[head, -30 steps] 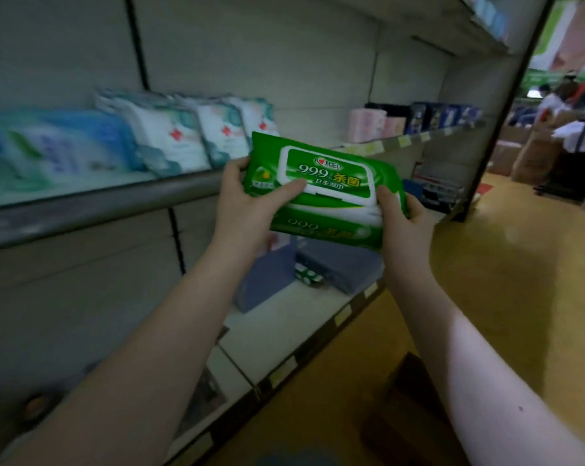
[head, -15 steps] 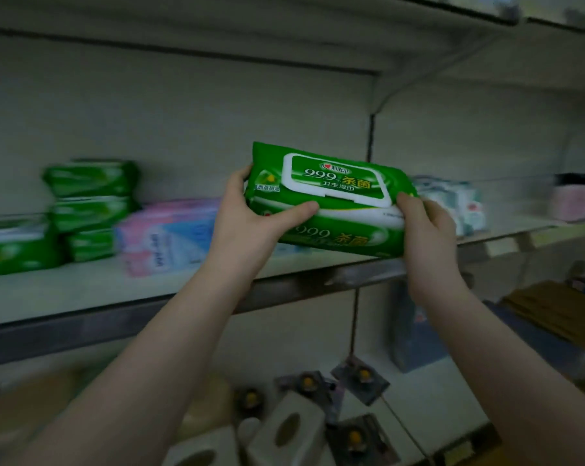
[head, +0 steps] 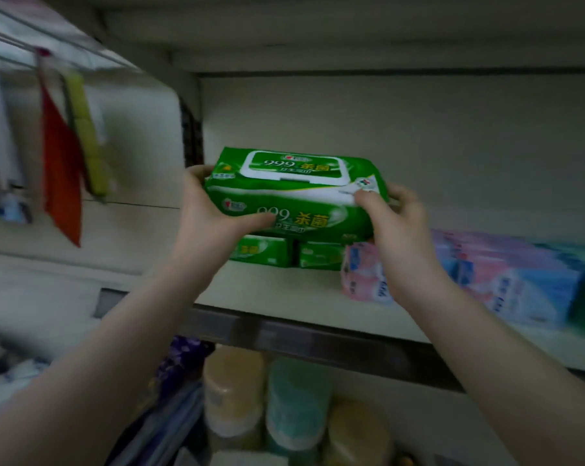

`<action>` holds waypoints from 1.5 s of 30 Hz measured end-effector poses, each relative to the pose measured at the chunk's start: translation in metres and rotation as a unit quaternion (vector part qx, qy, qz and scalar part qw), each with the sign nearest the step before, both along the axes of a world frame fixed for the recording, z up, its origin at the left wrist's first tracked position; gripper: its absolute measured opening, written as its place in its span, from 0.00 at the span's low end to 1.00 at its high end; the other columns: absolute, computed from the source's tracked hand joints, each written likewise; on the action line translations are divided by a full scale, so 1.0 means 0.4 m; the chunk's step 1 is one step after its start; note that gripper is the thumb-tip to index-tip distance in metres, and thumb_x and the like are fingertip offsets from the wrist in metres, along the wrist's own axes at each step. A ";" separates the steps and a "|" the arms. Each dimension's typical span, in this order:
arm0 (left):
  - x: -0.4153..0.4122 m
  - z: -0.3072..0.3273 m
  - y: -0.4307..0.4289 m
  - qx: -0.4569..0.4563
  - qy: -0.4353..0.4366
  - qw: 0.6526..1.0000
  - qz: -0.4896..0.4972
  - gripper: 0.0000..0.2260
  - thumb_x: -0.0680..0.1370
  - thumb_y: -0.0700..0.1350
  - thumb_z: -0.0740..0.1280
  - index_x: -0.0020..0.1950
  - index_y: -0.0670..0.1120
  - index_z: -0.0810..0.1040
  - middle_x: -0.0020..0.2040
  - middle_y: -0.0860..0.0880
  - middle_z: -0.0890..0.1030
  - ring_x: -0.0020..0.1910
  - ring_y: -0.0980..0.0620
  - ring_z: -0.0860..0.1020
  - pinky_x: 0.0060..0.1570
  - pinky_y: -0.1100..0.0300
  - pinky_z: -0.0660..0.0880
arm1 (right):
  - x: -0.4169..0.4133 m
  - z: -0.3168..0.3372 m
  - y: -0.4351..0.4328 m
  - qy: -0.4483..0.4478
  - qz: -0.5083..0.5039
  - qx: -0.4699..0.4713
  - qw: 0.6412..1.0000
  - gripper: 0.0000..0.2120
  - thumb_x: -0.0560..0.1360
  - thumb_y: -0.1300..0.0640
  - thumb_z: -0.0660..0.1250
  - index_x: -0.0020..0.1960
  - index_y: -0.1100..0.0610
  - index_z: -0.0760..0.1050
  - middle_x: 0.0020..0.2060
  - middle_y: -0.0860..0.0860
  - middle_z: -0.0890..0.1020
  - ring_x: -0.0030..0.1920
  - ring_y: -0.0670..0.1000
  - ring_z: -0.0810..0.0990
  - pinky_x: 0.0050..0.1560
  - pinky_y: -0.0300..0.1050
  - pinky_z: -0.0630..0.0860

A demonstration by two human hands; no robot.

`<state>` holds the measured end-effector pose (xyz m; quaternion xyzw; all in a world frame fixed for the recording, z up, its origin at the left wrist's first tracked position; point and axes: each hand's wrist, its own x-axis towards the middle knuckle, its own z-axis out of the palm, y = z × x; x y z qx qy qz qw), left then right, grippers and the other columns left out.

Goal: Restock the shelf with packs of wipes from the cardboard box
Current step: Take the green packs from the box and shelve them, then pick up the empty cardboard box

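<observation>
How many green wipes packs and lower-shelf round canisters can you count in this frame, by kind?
Held green pack: 1 (possibly two stacked; unclear)
Shelved green packs: 2
Round canisters: 3
Total: 6
Pink and blue packs: too blurred to count, left out.

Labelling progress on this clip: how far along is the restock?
Done: some green packs already sit on the shelf, beside pink packs. In hand: left hand and right hand grip more green wipes just above those, not yet set down. Left: place them; the cardboard box is out of view, so remaining stock can't be judged.
</observation>
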<state>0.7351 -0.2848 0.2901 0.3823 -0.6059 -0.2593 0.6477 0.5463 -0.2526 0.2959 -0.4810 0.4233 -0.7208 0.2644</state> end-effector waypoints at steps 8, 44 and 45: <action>0.152 -0.024 -0.071 0.008 0.001 0.998 0.060 0.34 0.62 0.34 0.78 0.61 0.48 0.65 0.54 0.52 0.77 0.50 0.59 0.79 0.46 0.63 0.79 | 0.144 -0.060 -0.157 0.018 0.047 0.060 0.997 0.19 0.73 0.53 0.67 0.62 0.56 0.69 0.55 0.52 0.78 0.56 0.52 0.77 0.61 0.55 0.73; 0.174 -0.124 -0.470 0.148 -0.074 0.976 0.144 0.40 0.76 0.41 0.68 0.77 0.53 0.43 0.71 0.45 0.67 0.52 0.49 0.75 0.23 0.68 0.71 | 0.219 -0.068 -0.372 0.569 -0.070 0.063 0.817 0.25 0.76 0.56 0.60 0.72 0.55 0.64 0.73 0.50 0.64 0.70 0.53 0.65 0.67 0.47 0.65; 0.176 -0.122 -0.473 0.157 -0.074 0.975 0.137 0.40 0.76 0.40 0.67 0.77 0.53 0.42 0.71 0.45 0.67 0.50 0.50 0.73 0.24 0.68 0.72 | 0.220 -0.072 -0.375 0.571 -0.072 0.059 0.816 0.25 0.76 0.56 0.60 0.73 0.56 0.63 0.73 0.50 0.63 0.70 0.53 0.64 0.67 0.47 0.64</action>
